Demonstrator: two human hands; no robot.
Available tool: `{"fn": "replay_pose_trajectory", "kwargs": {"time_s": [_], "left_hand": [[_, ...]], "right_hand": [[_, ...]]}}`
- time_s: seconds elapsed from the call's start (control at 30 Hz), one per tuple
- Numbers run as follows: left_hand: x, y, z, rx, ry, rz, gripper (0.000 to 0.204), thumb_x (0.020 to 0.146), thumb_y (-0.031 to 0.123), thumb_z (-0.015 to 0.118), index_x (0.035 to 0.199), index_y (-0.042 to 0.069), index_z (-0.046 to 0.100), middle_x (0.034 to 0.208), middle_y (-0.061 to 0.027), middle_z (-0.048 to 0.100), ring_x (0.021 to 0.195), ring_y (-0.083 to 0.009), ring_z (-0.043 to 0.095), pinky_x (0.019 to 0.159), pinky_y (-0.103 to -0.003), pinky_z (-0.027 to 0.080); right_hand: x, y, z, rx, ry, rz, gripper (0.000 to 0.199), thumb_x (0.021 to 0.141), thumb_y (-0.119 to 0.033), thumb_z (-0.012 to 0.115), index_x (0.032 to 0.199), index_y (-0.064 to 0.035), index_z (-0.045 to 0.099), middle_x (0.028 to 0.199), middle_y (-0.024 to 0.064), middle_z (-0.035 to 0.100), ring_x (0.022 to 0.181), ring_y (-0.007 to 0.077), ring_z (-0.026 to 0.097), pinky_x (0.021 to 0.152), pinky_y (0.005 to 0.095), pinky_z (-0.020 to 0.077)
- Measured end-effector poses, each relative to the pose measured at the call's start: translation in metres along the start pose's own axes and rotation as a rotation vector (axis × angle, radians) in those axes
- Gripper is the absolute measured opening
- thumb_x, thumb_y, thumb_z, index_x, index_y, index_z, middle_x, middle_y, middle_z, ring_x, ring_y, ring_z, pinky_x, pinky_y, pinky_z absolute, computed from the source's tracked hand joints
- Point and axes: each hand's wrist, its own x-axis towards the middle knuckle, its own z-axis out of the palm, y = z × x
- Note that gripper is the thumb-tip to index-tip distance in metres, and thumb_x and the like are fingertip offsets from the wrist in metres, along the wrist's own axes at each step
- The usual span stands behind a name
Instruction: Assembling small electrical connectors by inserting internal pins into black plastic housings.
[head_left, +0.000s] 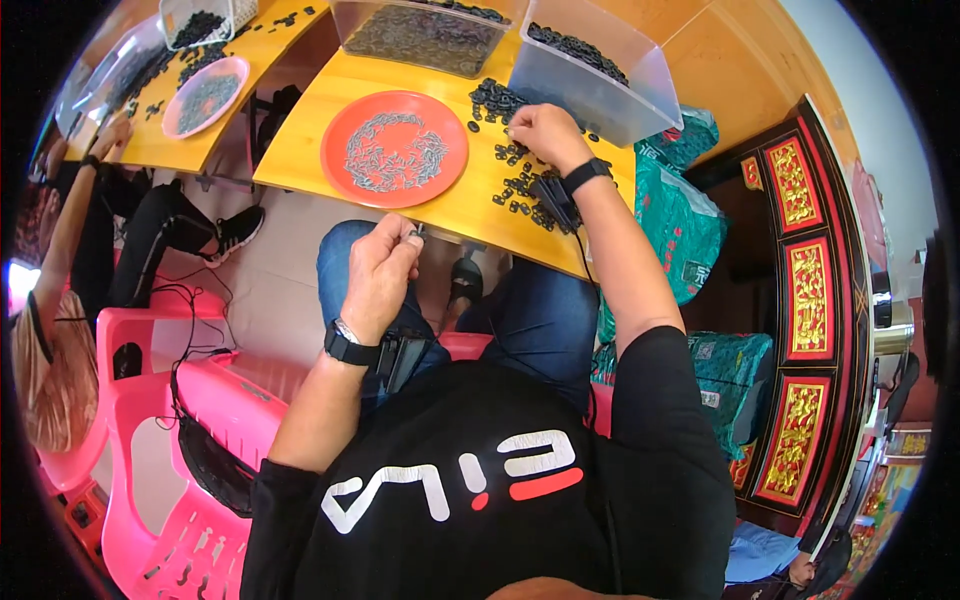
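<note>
Broadly, the yellow table point(300, 150) at upper centre bears a clear bin point(640, 100), a red plate point(337, 150) of thin metal pins point(430, 155) and loose black parts point(520, 188), which seem light, stiff and best pinched by their edges. The right hand point(548, 135), fingers curled, reaches into these parts, its grip too hidden to tell, while the left hand point(380, 262), at centre, pinches a small dark piece point(416, 233). As for writing, bold white-and-red lettering point(437, 497) crosses the black shirt point(480, 400), lower centre, and smaller pale print marks the green bags point(672, 215), right.
</note>
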Motion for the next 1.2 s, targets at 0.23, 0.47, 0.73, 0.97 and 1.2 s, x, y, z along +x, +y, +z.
{"fn": "replay_pose_trajectory", "kwargs": {"time_s": [0.23, 0.47, 0.73, 0.97, 1.2], "left_hand": [[0.001, -0.009, -0.003, 0.006, -0.033, 0.025, 0.009, 0.087, 0.013, 0.05, 0.081, 0.006, 0.051, 0.061, 0.0015, 0.049, 0.054, -0.0069, 0.047, 0.05, -0.021, 0.037], [0.001, -0.005, -0.004, -0.001, -0.037, 0.028, 0.01, 0.087, 0.012, 0.05, 0.081, 0.004, 0.051, 0.062, 0.0009, 0.048, 0.055, -0.0073, 0.046, 0.051, -0.022, 0.038], [0.0, -0.003, -0.001, 0.003, -0.049, 0.031, 0.011, 0.087, 0.012, 0.049, 0.08, 0.004, 0.051, 0.063, 0.0004, 0.048, 0.056, -0.0078, 0.046, 0.052, -0.023, 0.038], [-0.001, -0.005, 0.001, 0.008, -0.026, 0.026, 0.011, 0.085, 0.01, 0.051, 0.079, 0.001, 0.052, 0.06, -0.0014, 0.049, 0.053, -0.0095, 0.048, 0.05, -0.025, 0.039], [-0.002, -0.007, 0.001, 0.012, -0.032, 0.004, 0.012, 0.087, 0.014, 0.049, 0.081, 0.005, 0.052, 0.062, 0.0015, 0.049, 0.054, -0.0068, 0.046, 0.05, -0.021, 0.036]], "right_hand": [[0.043, -0.029, 0.034, -0.075, -0.042, -0.066, 0.019, 0.073, -0.021, 0.07, 0.085, -0.0062, 0.068, 0.082, 0.011, 0.068, 0.073, 0.0251, 0.064, 0.068, 0.0347, 0.0495], [0.051, -0.018, 0.039, -0.076, -0.083, -0.045, 0.017, 0.067, -0.011, 0.071, 0.084, -0.0088, 0.07, 0.08, 0.0122, 0.067, 0.077, 0.0263, 0.064, 0.072, 0.036, 0.0501], [-0.003, -0.02, 0.008, 0.656, -0.24, 0.037, 0.027, 0.08, -0.004, 0.066, 0.106, 0.0016, 0.061, 0.082, 0.0008, 0.062, 0.069, 0.0071, 0.058, 0.063, 0.0214, 0.0488], [-0.063, -0.05, -0.008, 1.274, -0.364, 0.052, 0.027, 0.085, -0.008, 0.063, 0.111, -0.0015, 0.059, 0.086, 0.0007, 0.061, 0.071, 0.0078, 0.06, 0.067, 0.0216, 0.0518], [-0.085, -0.073, -0.001, 1.405, -0.412, 0.051, 0.025, 0.087, -0.007, 0.06, 0.112, -0.0014, 0.058, 0.088, 0.0015, 0.06, 0.073, 0.0089, 0.06, 0.07, 0.0222, 0.052]]}}
